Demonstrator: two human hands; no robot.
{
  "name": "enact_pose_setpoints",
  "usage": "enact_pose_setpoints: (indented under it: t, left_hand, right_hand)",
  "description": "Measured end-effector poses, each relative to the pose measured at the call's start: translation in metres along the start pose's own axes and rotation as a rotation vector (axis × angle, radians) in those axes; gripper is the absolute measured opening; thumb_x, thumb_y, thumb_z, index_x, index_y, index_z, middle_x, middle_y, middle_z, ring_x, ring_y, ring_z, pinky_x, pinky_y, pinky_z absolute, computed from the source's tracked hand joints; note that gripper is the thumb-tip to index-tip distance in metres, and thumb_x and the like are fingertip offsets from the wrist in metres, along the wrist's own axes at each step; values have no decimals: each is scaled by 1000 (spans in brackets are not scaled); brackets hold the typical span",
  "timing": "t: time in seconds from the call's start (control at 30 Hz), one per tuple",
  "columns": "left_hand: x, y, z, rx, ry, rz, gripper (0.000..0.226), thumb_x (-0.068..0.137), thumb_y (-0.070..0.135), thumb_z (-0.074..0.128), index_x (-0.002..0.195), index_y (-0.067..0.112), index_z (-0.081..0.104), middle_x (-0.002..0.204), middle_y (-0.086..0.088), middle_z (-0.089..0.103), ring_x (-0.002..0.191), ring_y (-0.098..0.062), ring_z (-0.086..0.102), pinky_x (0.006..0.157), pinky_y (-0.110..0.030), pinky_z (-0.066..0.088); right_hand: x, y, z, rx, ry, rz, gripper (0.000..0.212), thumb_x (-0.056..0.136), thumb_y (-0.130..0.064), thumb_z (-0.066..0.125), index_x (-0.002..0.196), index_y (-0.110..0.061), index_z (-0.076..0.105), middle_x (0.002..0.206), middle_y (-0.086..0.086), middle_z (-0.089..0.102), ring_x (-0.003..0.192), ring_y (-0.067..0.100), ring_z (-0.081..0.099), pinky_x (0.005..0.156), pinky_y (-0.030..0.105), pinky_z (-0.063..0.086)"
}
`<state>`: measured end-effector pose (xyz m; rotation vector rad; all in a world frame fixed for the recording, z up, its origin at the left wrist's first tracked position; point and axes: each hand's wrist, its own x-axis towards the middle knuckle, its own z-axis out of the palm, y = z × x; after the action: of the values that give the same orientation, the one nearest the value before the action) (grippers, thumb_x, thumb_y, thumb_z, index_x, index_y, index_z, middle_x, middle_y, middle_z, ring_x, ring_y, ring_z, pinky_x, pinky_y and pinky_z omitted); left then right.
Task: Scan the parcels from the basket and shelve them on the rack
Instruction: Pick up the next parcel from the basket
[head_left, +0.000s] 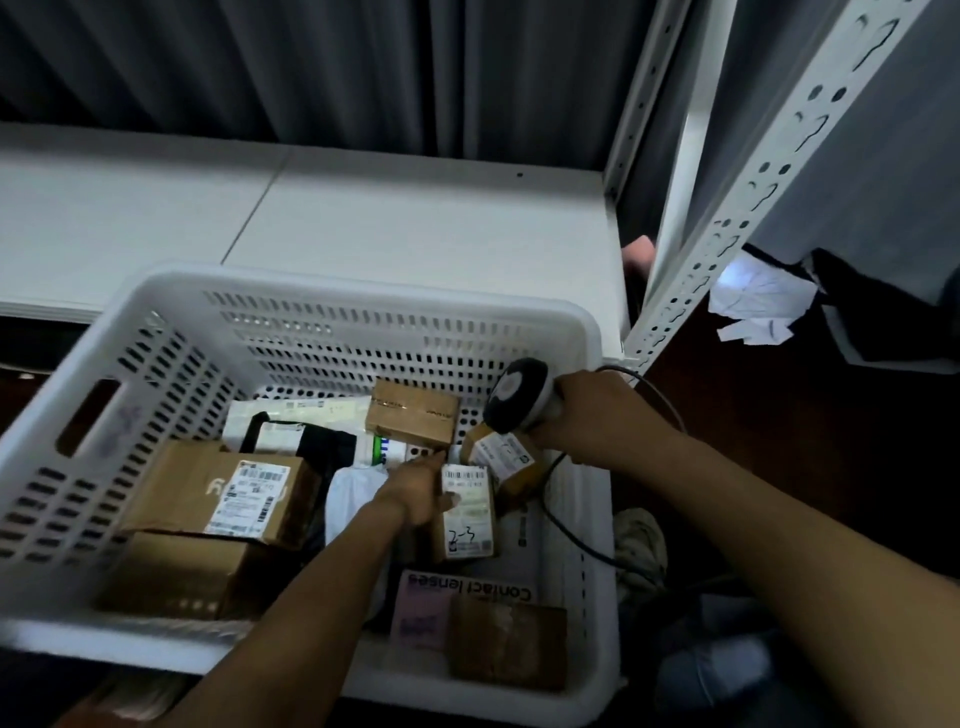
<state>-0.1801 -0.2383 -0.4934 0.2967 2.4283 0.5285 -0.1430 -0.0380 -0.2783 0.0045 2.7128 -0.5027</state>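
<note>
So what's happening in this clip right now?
A person is working through a white basket of parcels beside an empty rack shelf. The right hand holds a corded barcode scanner over the basket. The left hand reaches in and grips a small labelled parcel marked "2-3". Several other boxes and mailers lie in the basket; nothing is on the visible shelf yet.

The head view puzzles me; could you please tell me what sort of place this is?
Probably a parcel sorting or storage room: a white basket full of labelled parcels, a handheld scanner in the right hand, and a white slotted metal rack with a bare shelf.
</note>
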Motion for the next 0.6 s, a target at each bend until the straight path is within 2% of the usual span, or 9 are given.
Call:
enact_pose_setpoints:
  t: [0.07, 0.17, 0.23, 0.3, 0.37, 0.43, 0.5, 0.6]
  left_hand:
    - [0, 0, 3, -2, 26, -3, 64, 87, 38, 68, 140, 12, 44, 139, -15, 48, 127, -31, 46, 102, -33, 39]
    - [-5, -6, 6, -9, 94, -35, 62, 81, 46, 72, 137, 27, 52, 131, -14, 43, 126, -30, 39, 106, -32, 35]
    - [-11, -14, 10, -104, 134, -72, 61, 76, 45, 77, 131, 28, 57, 125, -9, 41, 125, -26, 34, 108, -32, 34]
    - [-18, -23, 13, -303, 154, -72, 57, 70, 37, 83, 120, 21, 61, 120, -2, 50, 122, -22, 39, 107, -37, 37]
    - [-29, -27, 12, -523, 188, -69, 43, 69, 17, 87, 102, 15, 59, 111, -3, 60, 114, -24, 54, 95, -35, 49]
    - [-44, -23, 5, -637, 216, -96, 38, 69, -3, 82, 91, 12, 56, 101, -4, 61, 101, -19, 58, 77, -14, 50]
    - [-56, -18, -4, -706, 277, -90, 42, 68, -7, 82, 98, 9, 58, 101, -4, 63, 96, -17, 59, 70, -7, 47]
    - [-76, -11, -25, -850, 425, -91, 54, 70, -3, 82, 117, 10, 58, 109, -5, 64, 99, -17, 62, 77, -18, 52]
  right_hand:
    - [-1, 0, -1, -8, 7, -6, 34, 84, -27, 67, 62, -20, 42, 58, -5, 46, 64, 16, 50, 62, 26, 41]
    - [-5, 3, -1, 24, -2, -8, 32, 83, -26, 68, 63, -20, 44, 59, -5, 48, 56, 13, 49, 64, 26, 46]
    - [-9, 3, -2, 46, -7, 0, 29, 83, -27, 69, 65, -20, 47, 63, -3, 52, 55, 11, 50, 63, 26, 47]
    - [-12, 2, -5, 72, -9, -4, 22, 84, -29, 69, 74, -14, 57, 71, 3, 60, 63, 17, 60, 66, 29, 51]
    - [-17, -2, -9, 79, -3, -9, 24, 85, -29, 68, 89, -5, 66, 84, 10, 68, 77, 24, 67, 74, 34, 53]
    - [-19, -7, -13, 101, -3, -12, 29, 86, -29, 67, 98, -2, 67, 94, 13, 70, 84, 26, 68, 78, 36, 54]
    - [-21, -14, -16, 118, -9, -25, 30, 87, -29, 66, 98, -2, 68, 96, 14, 71, 85, 26, 68, 79, 35, 53]
    - [-21, -24, -18, 180, 5, -49, 26, 87, -28, 66, 92, -3, 66, 95, 16, 70, 88, 27, 67, 73, 30, 49]
